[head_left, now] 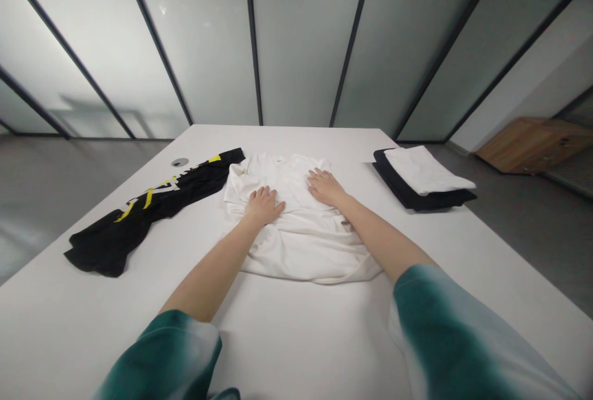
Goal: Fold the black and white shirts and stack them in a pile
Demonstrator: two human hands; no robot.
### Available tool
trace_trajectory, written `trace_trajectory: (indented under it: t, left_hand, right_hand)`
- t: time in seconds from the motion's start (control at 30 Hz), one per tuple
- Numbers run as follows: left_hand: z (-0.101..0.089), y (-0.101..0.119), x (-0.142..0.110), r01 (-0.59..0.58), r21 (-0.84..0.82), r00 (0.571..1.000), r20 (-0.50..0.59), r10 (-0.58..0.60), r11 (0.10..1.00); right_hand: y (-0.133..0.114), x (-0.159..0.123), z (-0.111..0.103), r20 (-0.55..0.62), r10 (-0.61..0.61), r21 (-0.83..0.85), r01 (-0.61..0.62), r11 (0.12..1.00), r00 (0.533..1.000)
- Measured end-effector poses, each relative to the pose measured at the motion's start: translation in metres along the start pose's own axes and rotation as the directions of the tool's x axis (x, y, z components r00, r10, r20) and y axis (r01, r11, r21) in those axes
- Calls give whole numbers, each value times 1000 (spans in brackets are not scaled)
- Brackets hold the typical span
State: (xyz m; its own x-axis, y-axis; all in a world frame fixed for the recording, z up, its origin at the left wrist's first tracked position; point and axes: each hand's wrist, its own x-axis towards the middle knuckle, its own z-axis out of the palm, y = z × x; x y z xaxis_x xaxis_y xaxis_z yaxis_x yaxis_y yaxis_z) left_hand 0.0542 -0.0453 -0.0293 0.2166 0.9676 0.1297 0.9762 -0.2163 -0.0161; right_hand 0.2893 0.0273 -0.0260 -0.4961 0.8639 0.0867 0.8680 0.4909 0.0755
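A white shirt (pixel 310 245) lies spread on the white table in front of me, rumpled, with loose folds across its near half. My left hand (pixel 264 205) rests palm down on its left middle part, fingers spread. Farther up and to the right, my right hand (pixel 325 187) lies flat on the same cloth with its fingers stretched out. Neither hand grips the fabric. Part of the right edge of the shirt is hidden beneath my right forearm.
A black garment with yellow and white markings (pixel 162 199) stretches along the table's left side, its far end by the white shirt. Folded white cloth (pixel 424 168) tops folded black cloth (pixel 398 185) at the right edge. A round grommet (pixel 180 162) sits at the left; frosted glass panels stand behind.
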Motion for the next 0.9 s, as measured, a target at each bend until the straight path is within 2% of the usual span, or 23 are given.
trace_trajectory:
  t: [0.07,0.13,0.3,0.47,0.53,0.63,0.7,0.73,0.8,0.83,0.9]
  left_hand:
    - [0,0,0,5,-7,1000,-2,-5,1000]
    - [-1,1,0,7,-17,1000,2,-7,1000]
    - [-3,2,0,4,-33,1000,2,-4,999]
    - [-1,1,0,-2,-39,1000,-7,2,999]
    - [0,1,1,-4,-40,1000,-10,3,999]
    - [2,0,2,0,-56,1000,-21,-1,998]
    - [3,0,2,2,-66,1000,-23,-4,998]
    - [3,0,2,3,-67,1000,-23,-5,998]
    - [4,0,2,0,-59,1000,-18,-1,998]
    - [4,0,2,-2,-54,1000,-14,2,999]
    - [4,0,2,-6,-52,1000,-8,5,999]
  right_hand:
    - [-10,-1,-5,46,-17,37,15,999,999]
    - [-24,0,-11,73,43,79,-48,996,996]
    - [-56,11,-22,44,162,93,-166,982,986]
    - [-65,25,-22,30,269,128,-270,954,963]
    - [-64,27,-20,3,237,200,-233,952,971]
    - [-60,29,-15,-25,64,371,-50,927,998]
    - [-54,30,-14,-55,5,466,21,884,998]
    - [-49,30,-14,-75,27,487,13,873,997]
    - [-35,31,-15,-105,184,468,-114,876,977]
    - [-26,31,-16,-109,292,437,-218,873,950]
    - [-6,28,-17,-92,503,360,-442,822,860]
